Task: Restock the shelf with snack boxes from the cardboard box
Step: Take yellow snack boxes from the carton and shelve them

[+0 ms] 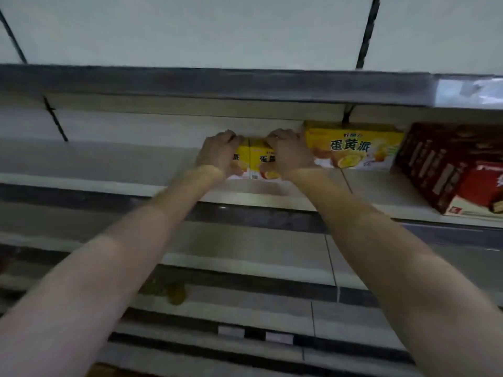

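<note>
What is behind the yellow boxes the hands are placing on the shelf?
Above the yellow boxes only the pale back panel of the shelf shows. The left hand and right hand grip their tops, covering whatever stands directly behind.

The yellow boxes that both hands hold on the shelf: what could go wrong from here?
1. The left hand and right hand each grip a yellow box; pushed right, they may knock the placed yellow box.
2. They stand near the front edge of the shelf, so they might tip off if released early.
</note>
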Tool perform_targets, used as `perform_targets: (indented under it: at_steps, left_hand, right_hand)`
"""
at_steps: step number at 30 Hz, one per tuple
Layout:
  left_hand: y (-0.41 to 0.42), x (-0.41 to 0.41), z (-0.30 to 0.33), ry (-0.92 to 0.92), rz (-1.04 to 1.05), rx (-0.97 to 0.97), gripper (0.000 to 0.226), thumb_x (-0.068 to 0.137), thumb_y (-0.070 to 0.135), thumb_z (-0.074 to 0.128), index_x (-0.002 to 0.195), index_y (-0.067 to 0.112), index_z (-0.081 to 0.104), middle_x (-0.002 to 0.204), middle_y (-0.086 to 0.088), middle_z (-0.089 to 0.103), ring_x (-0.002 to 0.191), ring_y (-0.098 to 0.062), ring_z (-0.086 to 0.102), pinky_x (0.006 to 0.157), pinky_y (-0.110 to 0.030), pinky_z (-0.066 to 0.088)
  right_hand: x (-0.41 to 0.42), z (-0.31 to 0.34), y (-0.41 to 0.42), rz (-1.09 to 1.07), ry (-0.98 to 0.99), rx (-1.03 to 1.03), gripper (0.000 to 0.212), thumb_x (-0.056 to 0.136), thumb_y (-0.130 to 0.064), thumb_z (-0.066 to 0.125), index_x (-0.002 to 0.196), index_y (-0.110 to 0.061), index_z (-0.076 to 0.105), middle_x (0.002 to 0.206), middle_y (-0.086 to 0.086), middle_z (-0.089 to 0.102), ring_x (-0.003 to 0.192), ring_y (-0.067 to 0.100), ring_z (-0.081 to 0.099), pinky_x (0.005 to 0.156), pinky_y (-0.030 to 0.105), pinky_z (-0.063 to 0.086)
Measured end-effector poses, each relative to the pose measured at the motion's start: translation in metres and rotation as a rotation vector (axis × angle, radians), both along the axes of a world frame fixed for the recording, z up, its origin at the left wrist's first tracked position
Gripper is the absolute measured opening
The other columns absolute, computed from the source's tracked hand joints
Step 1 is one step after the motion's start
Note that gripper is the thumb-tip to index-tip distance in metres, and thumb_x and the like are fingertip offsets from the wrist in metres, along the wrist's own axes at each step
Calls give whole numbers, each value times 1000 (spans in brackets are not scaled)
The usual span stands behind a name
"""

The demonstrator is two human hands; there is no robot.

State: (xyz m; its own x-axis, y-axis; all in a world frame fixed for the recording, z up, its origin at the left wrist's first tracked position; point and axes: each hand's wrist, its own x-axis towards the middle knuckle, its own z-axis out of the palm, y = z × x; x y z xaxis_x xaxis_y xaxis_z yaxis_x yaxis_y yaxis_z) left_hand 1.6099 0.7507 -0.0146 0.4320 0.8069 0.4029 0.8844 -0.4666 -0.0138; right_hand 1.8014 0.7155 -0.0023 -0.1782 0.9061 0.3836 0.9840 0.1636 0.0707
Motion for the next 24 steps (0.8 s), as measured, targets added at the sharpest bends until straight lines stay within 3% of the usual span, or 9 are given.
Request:
perform_targets:
  at_steps: [3,7,18,24]
  left_hand:
    - [9,-6,-6,-53,-22,43,87,69,36,86,143,14,47,144,-10,49,131,-31,44,108,-37,32]
    - [24,-13,-13,-14,-17,149,83,74,44,80,145,20,44,149,-3,47,135,-30,40,113,-41,22]
    - [76,-17,-16,-95,-93,169,86,60,38,89,136,16,56,134,-10,57,124,-34,51,108,-44,30]
    - [102,-20,-15,-127,-157,163,86,59,36,90,136,16,57,135,-10,57,125,-35,50,108,-44,30]
  right_hand:
    - [-1,-10,9,-89,-39,122,63,82,-53,68,139,-33,52,136,2,53,127,33,41,106,48,27]
    - [-15,-17,27,-134,19,107,60,87,-43,66,142,-26,48,136,5,55,127,32,45,106,47,30]
    - [-31,-14,68,-184,98,73,66,85,-33,72,145,-22,46,144,6,50,135,28,42,112,42,29]
    - [-40,-24,88,-255,62,97,61,86,-22,64,144,-19,43,141,11,48,133,33,40,112,47,27]
